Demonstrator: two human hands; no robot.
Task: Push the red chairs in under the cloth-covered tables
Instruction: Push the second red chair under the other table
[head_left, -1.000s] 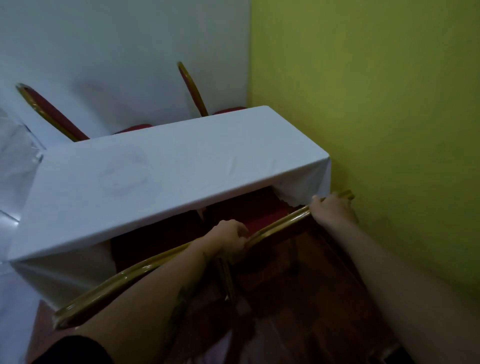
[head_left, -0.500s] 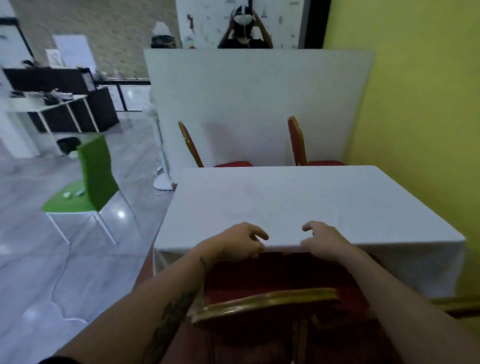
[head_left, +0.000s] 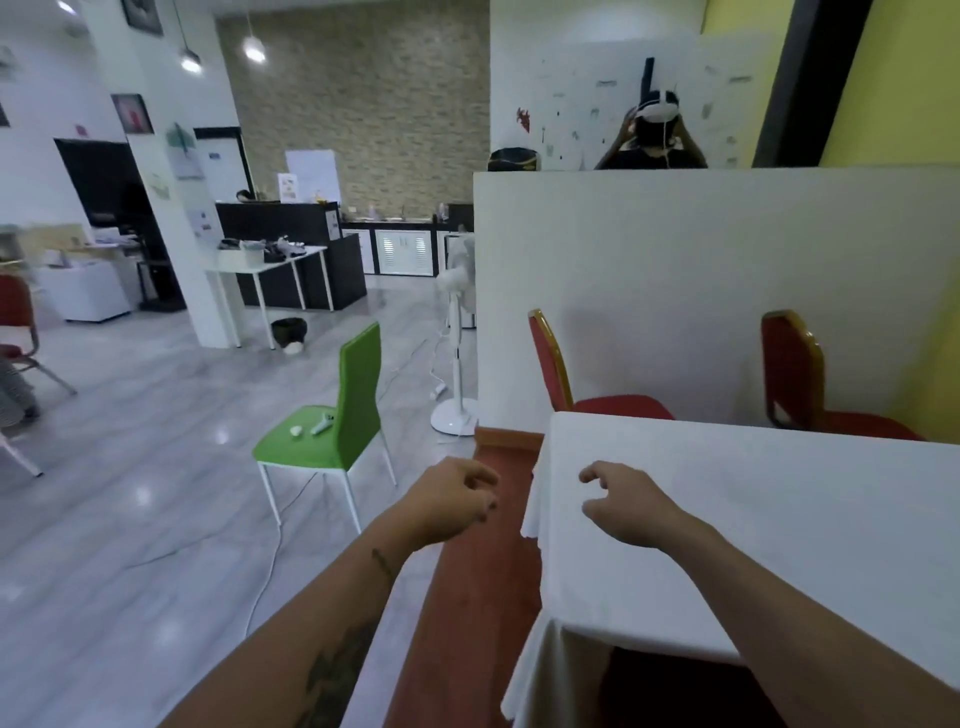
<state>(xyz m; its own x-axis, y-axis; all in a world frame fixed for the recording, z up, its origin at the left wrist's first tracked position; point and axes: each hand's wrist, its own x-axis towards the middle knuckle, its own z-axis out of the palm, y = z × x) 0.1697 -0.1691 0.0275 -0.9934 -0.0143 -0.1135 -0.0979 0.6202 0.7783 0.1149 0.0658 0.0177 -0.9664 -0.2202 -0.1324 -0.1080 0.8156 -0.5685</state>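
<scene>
A table under a white cloth (head_left: 779, 525) fills the lower right. Two red chairs with gold frames stand at its far side against a white partition: one on the left (head_left: 558, 369) and one on the right (head_left: 795, 374), their seats partly under the table edge. A dark red patch (head_left: 670, 686) shows under the cloth at the near edge. My left hand (head_left: 452, 501) hovers left of the table corner, fingers loosely curled, holding nothing. My right hand (head_left: 626, 501) hangs above the cloth, fingers apart and empty.
A green chair (head_left: 337, 415) with small white items on its seat stands on the grey floor to the left. A white pedestal fan (head_left: 457, 338) stands by the partition (head_left: 701, 270). Red carpet (head_left: 478, 571) runs beside the table. Another person is behind the partition. Another red chair (head_left: 15, 322) is far left.
A second ago both hands gripped the near chair's gold back rail. They have let go and lifted. My view has risen and swung left, showing the open room.
</scene>
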